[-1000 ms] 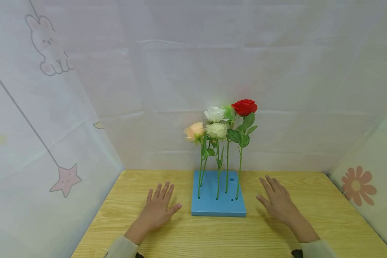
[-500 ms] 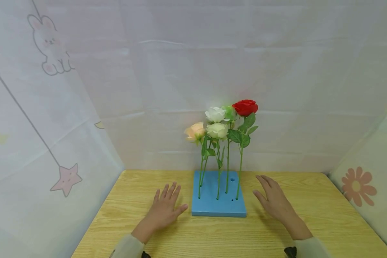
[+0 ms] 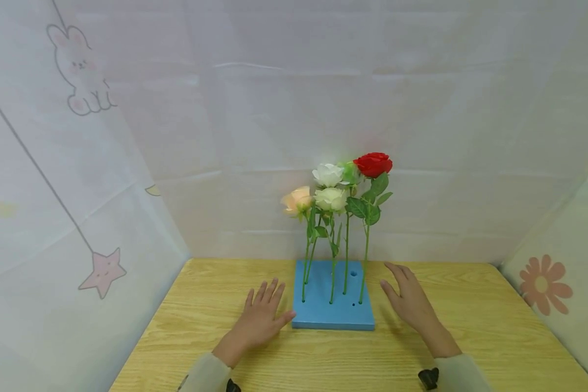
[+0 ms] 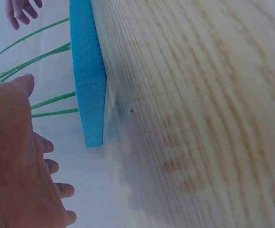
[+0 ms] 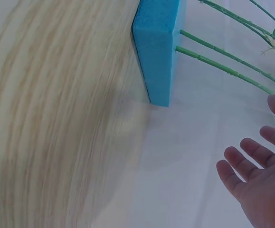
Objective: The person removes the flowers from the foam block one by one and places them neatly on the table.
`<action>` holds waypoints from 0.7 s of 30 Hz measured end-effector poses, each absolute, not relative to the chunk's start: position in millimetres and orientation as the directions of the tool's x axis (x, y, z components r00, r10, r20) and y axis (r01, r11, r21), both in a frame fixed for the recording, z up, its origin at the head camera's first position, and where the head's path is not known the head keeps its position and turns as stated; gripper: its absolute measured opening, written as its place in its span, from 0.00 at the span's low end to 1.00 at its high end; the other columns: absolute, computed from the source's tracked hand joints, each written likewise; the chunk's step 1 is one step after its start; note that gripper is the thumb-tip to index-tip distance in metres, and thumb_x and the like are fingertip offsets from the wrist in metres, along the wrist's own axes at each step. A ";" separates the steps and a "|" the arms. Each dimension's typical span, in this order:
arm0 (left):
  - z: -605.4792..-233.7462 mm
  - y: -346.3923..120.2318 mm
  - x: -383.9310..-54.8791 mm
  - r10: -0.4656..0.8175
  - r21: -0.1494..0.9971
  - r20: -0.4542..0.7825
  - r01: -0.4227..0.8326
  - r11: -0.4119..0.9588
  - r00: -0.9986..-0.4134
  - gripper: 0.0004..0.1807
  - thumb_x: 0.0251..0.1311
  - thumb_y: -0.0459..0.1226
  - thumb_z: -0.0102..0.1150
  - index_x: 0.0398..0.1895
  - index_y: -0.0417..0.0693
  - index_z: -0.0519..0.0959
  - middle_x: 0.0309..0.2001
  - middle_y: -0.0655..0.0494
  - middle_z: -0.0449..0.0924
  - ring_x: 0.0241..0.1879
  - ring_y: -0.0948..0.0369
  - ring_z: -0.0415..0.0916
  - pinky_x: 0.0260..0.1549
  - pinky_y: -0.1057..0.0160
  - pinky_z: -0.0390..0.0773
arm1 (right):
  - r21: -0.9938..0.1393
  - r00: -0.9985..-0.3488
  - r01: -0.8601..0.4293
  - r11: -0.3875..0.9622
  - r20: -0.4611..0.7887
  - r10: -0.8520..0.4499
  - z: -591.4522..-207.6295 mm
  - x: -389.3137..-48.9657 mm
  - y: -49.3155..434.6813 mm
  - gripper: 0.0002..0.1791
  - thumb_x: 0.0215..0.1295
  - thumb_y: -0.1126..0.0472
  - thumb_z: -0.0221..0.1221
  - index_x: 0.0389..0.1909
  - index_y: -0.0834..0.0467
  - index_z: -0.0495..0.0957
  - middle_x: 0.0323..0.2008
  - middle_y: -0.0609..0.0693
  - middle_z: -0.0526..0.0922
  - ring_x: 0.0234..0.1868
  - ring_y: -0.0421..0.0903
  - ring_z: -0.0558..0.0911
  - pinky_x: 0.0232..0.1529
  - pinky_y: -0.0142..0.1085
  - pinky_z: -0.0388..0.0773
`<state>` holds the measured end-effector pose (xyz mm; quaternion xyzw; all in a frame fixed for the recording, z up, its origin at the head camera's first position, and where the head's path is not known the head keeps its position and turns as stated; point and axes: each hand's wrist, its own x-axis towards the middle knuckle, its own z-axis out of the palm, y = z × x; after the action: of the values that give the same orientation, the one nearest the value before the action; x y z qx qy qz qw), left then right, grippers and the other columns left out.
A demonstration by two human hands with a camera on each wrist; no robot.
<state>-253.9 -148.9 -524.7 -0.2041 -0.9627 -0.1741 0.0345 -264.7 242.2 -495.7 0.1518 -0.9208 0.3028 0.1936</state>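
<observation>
1. Left hand (image 3: 258, 322), fingers spread, nothing gripped, has been brought nearer, at eight o'clock from the blue block (image 3: 330, 318).
2. Five flowers (image 3: 330, 199) are held standing in the block.
3. Right hand (image 3: 411, 306), loosely parted, unfilled, has been drawn closer, at three o'clock; reach is thereby eased.

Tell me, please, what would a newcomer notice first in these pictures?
Probably the bright red rose with green leaves, rightmost of five flowers standing in the flat blue foam-like block on the yellow wood-grain table. Next, perhaps, the pale pink star printed on the white sheet at the head view's left.
</observation>
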 end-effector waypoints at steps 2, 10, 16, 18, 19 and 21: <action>-524.2 -148.0 -254.6 0.385 0.325 0.139 0.409 0.853 -0.913 0.45 0.73 0.65 0.40 0.83 0.50 0.49 0.82 0.47 0.43 0.79 0.40 0.40 0.71 0.30 0.42 | -0.515 -0.880 -0.392 0.762 0.453 -0.147 -495.0 -266.1 239.7 0.29 0.79 0.53 0.54 0.74 0.62 0.64 0.65 0.65 0.71 0.64 0.65 0.72 0.58 0.64 0.72; -525.6 -142.0 -257.8 0.412 0.339 0.149 0.438 0.832 -0.899 0.45 0.74 0.63 0.43 0.82 0.47 0.50 0.81 0.44 0.45 0.78 0.37 0.42 0.69 0.27 0.43 | -0.544 -0.847 -0.432 0.719 0.519 -0.116 -494.2 -275.0 230.1 0.26 0.77 0.58 0.57 0.70 0.64 0.69 0.58 0.63 0.77 0.56 0.61 0.79 0.52 0.57 0.79; -532.1 -135.4 -261.5 0.414 0.323 0.135 0.435 0.840 -0.900 0.46 0.73 0.65 0.40 0.83 0.47 0.48 0.82 0.46 0.42 0.79 0.38 0.41 0.70 0.29 0.43 | -0.623 -0.861 -0.424 0.657 0.503 -0.078 -494.8 -280.0 225.7 0.25 0.78 0.57 0.56 0.69 0.63 0.69 0.56 0.62 0.79 0.54 0.58 0.80 0.52 0.55 0.80; -533.4 -133.3 -262.6 0.414 0.326 0.135 0.434 0.839 -0.900 0.46 0.73 0.66 0.40 0.83 0.48 0.48 0.82 0.46 0.42 0.79 0.38 0.42 0.71 0.29 0.43 | -0.644 -0.868 -0.414 0.643 0.493 -0.066 -495.4 -281.4 224.4 0.25 0.78 0.56 0.55 0.69 0.62 0.69 0.56 0.62 0.79 0.54 0.58 0.80 0.52 0.54 0.80; -533.5 -132.2 -263.2 0.414 0.333 0.135 0.435 0.837 -0.900 0.46 0.73 0.65 0.41 0.83 0.48 0.48 0.82 0.45 0.43 0.79 0.37 0.42 0.70 0.29 0.43 | -0.655 -0.873 -0.406 0.638 0.485 -0.058 -495.6 -282.0 223.6 0.25 0.78 0.56 0.55 0.69 0.62 0.70 0.56 0.61 0.79 0.54 0.57 0.80 0.52 0.53 0.81; -534.3 -129.9 -264.5 0.413 0.341 0.128 0.431 0.835 -0.902 0.46 0.73 0.65 0.42 0.83 0.47 0.48 0.82 0.45 0.42 0.78 0.37 0.42 0.70 0.29 0.42 | -0.677 -0.883 -0.389 0.625 0.467 -0.043 -496.1 -283.7 222.1 0.25 0.78 0.55 0.55 0.69 0.61 0.70 0.56 0.61 0.79 0.54 0.57 0.80 0.52 0.53 0.80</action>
<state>-264.5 -129.9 -534.3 -0.2205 -0.9576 -0.1839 0.0243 -283.7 222.1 -496.1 0.1232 -0.8769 0.4153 0.2082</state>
